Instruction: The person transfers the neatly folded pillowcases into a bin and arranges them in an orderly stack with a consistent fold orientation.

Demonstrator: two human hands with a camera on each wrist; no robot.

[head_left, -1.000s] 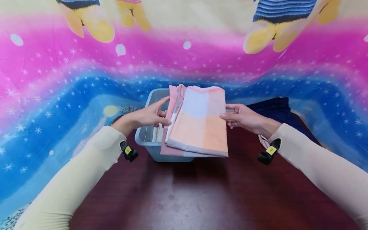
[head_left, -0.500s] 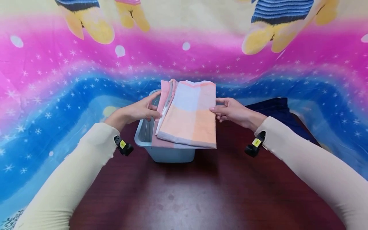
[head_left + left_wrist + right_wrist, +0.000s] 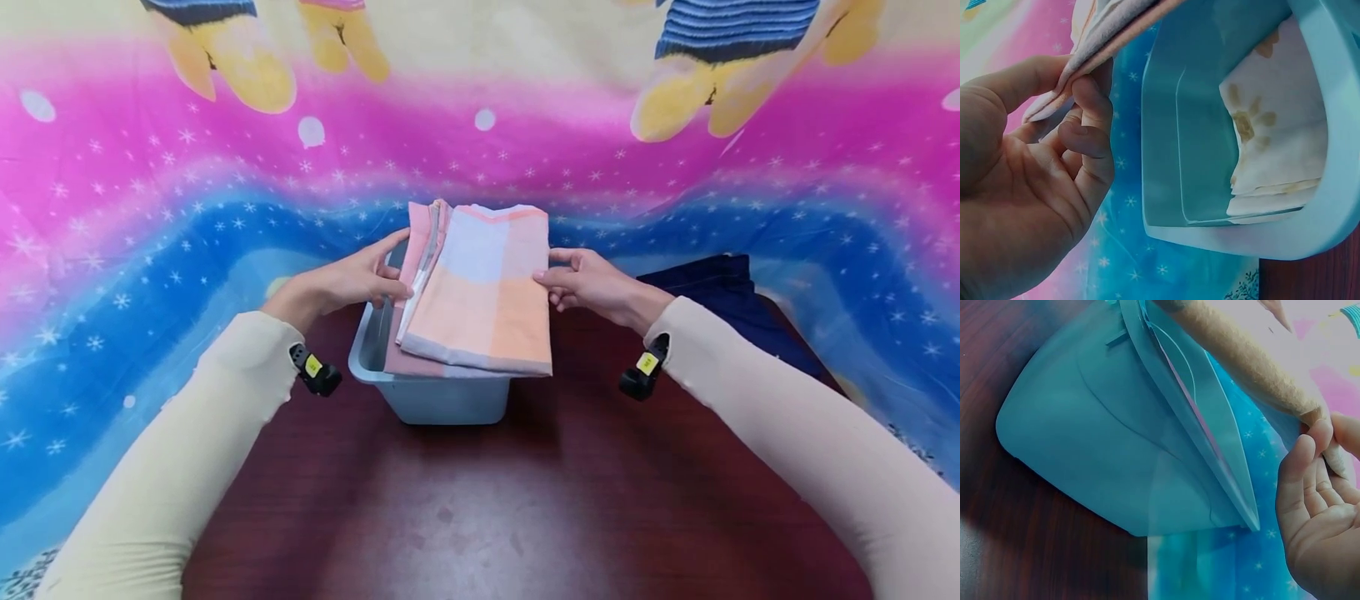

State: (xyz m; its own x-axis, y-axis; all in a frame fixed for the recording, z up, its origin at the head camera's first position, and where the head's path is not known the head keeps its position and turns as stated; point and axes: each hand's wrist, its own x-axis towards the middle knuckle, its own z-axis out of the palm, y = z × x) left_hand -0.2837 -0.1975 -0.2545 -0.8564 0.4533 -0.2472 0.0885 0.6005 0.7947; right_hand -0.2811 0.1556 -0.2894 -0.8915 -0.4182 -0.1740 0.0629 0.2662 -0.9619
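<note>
Hands (image 3: 352,282) pinch towel (image 3: 480,292) edges above bin (image 3: 442,400).

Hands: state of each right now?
Left hand: pinching the towel's left edge.
Right hand: pinching the towel's right edge.

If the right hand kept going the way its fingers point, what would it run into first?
The right hand points left and already pinches the folded towel. Past that lies the left hand, though depth is uncertain.
</note>
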